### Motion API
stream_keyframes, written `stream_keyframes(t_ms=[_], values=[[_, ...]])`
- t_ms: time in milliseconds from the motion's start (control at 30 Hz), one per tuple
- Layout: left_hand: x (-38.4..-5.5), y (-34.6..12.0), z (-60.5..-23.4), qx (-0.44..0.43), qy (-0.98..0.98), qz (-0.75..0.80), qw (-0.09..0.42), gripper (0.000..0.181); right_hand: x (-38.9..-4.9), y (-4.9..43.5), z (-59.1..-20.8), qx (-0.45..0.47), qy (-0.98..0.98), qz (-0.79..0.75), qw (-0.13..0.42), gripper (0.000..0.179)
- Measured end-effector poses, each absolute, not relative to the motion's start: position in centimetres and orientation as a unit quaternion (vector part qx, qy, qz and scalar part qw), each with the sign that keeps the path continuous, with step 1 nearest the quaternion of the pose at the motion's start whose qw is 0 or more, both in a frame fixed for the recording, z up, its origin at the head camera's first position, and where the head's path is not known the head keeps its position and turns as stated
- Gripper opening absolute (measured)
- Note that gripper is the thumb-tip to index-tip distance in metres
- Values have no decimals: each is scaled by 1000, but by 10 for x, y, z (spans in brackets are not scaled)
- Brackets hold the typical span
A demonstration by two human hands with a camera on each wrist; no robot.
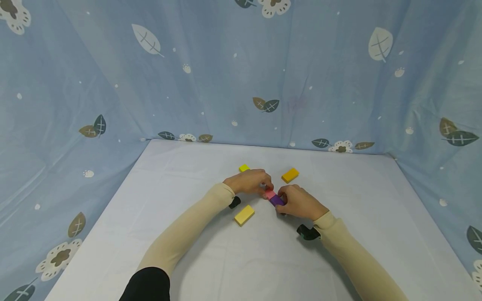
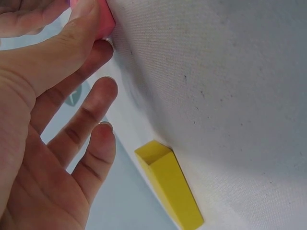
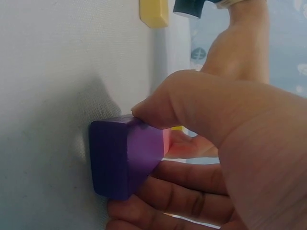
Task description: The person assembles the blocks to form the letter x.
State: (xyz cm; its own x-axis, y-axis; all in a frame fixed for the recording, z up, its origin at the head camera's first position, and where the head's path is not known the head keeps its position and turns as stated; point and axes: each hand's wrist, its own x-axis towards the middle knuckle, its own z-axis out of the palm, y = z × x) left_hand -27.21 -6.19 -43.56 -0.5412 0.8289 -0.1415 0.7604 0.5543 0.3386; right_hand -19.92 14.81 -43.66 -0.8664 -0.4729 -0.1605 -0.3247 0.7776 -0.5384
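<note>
Near the middle of the white table, a pink block [image 1: 270,194] and a purple block [image 1: 277,200] lie end to end. My left hand [image 1: 250,182] pinches the pink block between thumb and index finger; its other fingers are spread in the left wrist view. My right hand [image 1: 301,202] grips the purple block [image 3: 127,155] with the thumb on one side and fingers on the other. The pink block [image 2: 104,21] is partly covered by the left thumb. In the right wrist view only a sliver of pink shows behind the purple block.
A bright yellow block [image 1: 244,168] lies just beyond the left hand. An orange-yellow block [image 1: 290,175] sits behind the right hand, and a pale yellow block [image 1: 244,215] is nearer, between the forearms. Blue patterned cloth [image 1: 226,75] hangs around the white table [image 1: 241,267].
</note>
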Motion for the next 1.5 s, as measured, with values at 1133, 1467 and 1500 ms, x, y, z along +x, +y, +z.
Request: stream_keyframes(t_ms=[1133,1467,1500], values=[[-273,-60,-438,462,871,96,136,30,-202,169,-426,-235,923,-286,102,34],[-273,-61,-436,465,869,101,137,27,-202,177,-435,-250,909,-324,77,32],[-273,-61,-436,466,869,100,137,27,-202,177,-436,-250,908,-328,76,31]])
